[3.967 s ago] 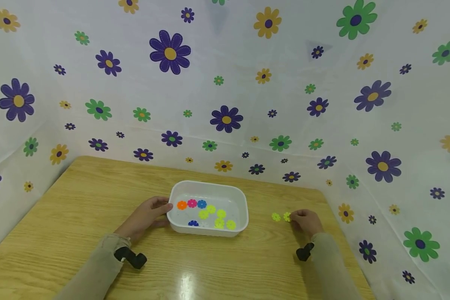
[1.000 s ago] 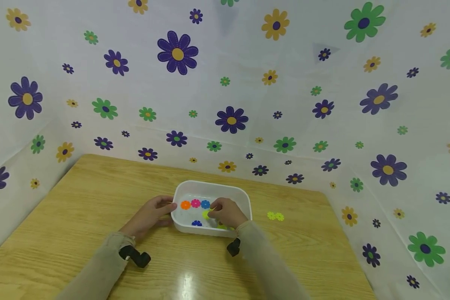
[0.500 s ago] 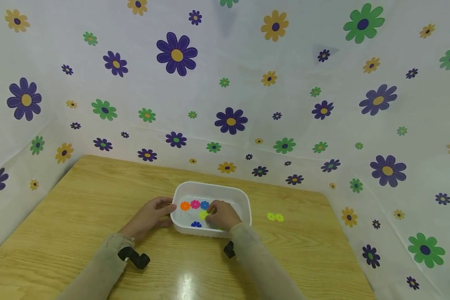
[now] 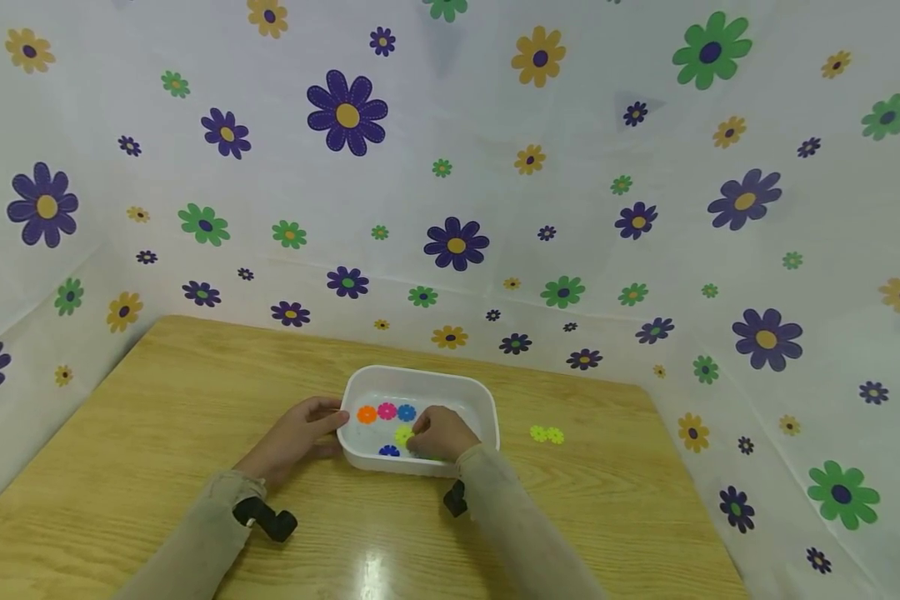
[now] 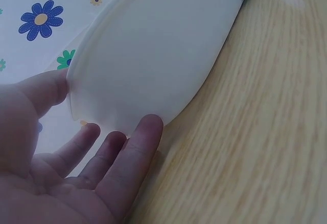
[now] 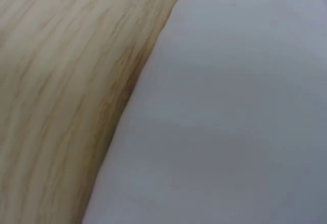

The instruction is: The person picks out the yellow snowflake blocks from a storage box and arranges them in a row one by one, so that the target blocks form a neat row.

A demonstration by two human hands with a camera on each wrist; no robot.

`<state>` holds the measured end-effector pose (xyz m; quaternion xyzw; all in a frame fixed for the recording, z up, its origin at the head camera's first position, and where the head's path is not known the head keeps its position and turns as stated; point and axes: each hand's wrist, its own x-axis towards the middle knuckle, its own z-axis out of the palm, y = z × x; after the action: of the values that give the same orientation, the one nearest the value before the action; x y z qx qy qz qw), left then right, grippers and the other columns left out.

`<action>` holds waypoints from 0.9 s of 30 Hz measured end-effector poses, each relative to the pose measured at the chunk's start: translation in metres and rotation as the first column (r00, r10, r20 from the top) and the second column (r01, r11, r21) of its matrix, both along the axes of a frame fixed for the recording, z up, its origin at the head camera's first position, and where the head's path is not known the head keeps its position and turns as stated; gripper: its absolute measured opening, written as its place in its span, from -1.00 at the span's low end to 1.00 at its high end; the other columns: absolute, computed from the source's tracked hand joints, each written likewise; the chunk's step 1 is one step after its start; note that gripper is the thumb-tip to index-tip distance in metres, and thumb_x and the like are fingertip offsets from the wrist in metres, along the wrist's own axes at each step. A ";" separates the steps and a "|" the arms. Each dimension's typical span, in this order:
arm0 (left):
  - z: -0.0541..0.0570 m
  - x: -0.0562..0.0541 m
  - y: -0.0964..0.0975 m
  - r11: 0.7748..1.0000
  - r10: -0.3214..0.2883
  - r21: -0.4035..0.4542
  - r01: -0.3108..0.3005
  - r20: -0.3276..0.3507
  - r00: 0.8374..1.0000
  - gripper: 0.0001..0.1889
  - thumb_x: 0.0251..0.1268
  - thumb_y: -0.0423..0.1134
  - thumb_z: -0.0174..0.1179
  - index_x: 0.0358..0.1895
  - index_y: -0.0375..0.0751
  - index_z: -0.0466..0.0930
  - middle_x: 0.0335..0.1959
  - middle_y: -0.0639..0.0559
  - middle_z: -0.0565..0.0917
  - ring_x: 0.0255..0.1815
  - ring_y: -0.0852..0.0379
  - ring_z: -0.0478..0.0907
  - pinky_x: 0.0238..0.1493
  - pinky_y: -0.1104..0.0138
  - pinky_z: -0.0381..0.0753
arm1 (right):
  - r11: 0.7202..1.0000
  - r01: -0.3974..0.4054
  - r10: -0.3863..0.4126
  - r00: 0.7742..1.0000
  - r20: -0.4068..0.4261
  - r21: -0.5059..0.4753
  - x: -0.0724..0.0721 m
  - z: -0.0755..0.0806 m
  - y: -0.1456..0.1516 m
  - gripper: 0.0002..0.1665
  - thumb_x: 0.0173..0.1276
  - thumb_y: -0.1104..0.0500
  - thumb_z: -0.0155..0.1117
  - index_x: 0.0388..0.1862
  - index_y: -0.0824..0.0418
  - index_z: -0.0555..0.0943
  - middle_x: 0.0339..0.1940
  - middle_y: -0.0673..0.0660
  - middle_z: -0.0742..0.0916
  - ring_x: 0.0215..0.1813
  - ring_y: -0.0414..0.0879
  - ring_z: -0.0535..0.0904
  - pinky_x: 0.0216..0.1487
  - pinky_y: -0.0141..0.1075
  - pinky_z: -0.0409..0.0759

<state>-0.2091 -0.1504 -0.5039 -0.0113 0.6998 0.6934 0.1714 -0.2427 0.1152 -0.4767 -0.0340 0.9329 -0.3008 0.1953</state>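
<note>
Behind the left hand (image 4: 294,437), a long pale beige sleeve (image 4: 191,542) ends in a wrinkled, gathered cuff (image 4: 240,485); over it sits a black wrist piece (image 4: 266,520) with rounded lobes and a small pale spot; behind the right hand (image 4: 444,433), a matching plain sleeve (image 4: 525,529); on its inner side, a second black piece (image 4: 455,498), partly hidden.

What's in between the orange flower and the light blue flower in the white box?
A pink flower lies between the orange flower and the light blue flower. The head view shows it.
</note>
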 end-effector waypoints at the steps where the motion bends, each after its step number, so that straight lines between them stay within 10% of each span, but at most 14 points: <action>1: -0.001 0.000 0.000 1.000 0.001 0.007 -0.001 0.000 1.000 -0.33 0.50 0.03 0.26 0.47 -0.29 0.32 0.38 -0.29 0.45 0.17 -0.07 0.64 0.13 0.11 0.74 | 1.000 -0.012 0.012 1.000 -0.002 -0.001 -0.001 -0.001 0.000 -0.78 0.27 0.08 0.55 -0.24 0.11 0.67 -0.27 -0.02 0.70 -0.16 -0.07 0.56 0.04 -0.11 0.62; 15: -0.002 0.000 -0.001 0.999 0.005 0.043 -0.005 -0.001 1.000 -0.26 0.43 0.07 0.31 0.49 -0.26 0.28 0.35 -0.32 0.49 0.14 -0.07 0.66 0.10 0.07 0.75 | 0.990 -0.123 0.124 0.992 0.011 -0.075 0.001 0.003 0.006 -0.86 0.35 0.08 0.46 -0.31 0.13 0.74 -0.31 -0.04 0.73 -0.21 -0.13 0.55 -0.04 -0.22 0.56; 27: -0.001 0.001 -0.002 0.999 0.009 0.049 -0.009 -0.002 1.000 -0.22 0.41 0.07 0.33 0.50 -0.26 0.24 0.33 -0.34 0.49 0.12 -0.06 0.67 0.10 0.07 0.76 | 0.985 -0.049 0.056 0.998 0.042 -0.167 0.006 0.013 0.006 -0.87 0.36 0.11 0.43 -0.29 0.16 0.75 -0.38 0.03 0.73 -0.35 -0.13 0.52 -0.30 -0.34 0.49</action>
<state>-0.2085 -0.1521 -0.5049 -0.0095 0.6827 0.7112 0.1677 -0.2371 0.1211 -0.4633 -0.0676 0.8986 -0.3727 0.2215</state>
